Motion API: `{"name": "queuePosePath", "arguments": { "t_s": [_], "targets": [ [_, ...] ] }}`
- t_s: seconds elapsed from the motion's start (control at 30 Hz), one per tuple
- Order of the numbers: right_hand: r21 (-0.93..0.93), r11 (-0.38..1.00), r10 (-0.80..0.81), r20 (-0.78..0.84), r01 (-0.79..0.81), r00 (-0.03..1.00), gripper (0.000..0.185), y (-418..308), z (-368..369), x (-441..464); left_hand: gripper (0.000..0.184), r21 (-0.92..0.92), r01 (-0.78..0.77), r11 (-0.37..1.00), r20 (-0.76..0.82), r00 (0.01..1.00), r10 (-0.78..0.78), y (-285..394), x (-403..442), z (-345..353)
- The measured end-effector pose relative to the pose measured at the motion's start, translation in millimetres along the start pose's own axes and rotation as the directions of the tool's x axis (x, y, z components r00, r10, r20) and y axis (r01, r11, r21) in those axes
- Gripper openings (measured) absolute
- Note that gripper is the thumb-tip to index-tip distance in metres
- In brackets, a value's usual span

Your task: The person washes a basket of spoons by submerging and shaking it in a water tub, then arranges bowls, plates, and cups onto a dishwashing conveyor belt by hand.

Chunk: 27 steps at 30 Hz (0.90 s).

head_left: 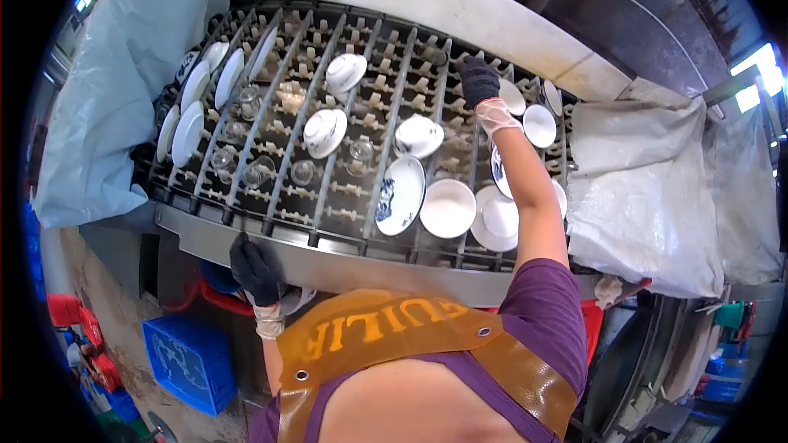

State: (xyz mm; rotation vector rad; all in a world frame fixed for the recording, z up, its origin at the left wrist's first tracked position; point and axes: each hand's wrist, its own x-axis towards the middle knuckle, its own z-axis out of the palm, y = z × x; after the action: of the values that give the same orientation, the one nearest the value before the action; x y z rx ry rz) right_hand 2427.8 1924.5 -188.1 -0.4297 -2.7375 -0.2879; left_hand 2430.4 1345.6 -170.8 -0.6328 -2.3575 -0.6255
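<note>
My left hand [256,271], in a black glove with a pale cuff, is at the conveyor's metal front edge [361,256]. Its fingers stretch up against the edge and nothing shows in them. My right hand [478,82], gloved the same way, reaches across to the far right of the pegged conveyor [349,189]. Its dark fingers blend together, so I cannot tell what they hold, if anything. Just right of it are a white dish [510,97] and a small white bowl [539,126]. A blue-patterned plate [497,172] is partly hidden behind my right forearm.
White plates [188,133] and glass cups [258,172] stand at the left. Patterned bowls [325,132], an oval plate [400,197] and a white bowl [448,208] lie mid-belt. Plastic sheets [648,197] cover both ends. A blue crate [189,361] stands below left.
</note>
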Motion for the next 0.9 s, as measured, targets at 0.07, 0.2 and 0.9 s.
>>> {"name": "queuePosePath", "arguments": {
  "t_s": [0.07, 0.2, 0.9],
  "targets": [
    [-0.189, 0.979, -0.066, 0.035, 0.071, 0.997, 0.035, 22, 23, 8, 0.020, -0.062, 0.150, 0.987, 0.021, 0.989, -0.149, 8, -3, 3],
    [-0.307, 0.931, -0.098, 0.314, 0.199, 0.944, 0.025, 29, 23, 22, 0.017, -0.351, 0.374, 0.858, -0.018, 0.914, -0.405, 30, -1, 10],
    [0.753, 0.462, 0.604, 0.119, -0.468, 0.788, 0.051, 123, 23, -10, 0.019, -0.109, 0.186, 0.976, 0.002, 0.982, -0.187, 45, -28, 20]
  ]
}}
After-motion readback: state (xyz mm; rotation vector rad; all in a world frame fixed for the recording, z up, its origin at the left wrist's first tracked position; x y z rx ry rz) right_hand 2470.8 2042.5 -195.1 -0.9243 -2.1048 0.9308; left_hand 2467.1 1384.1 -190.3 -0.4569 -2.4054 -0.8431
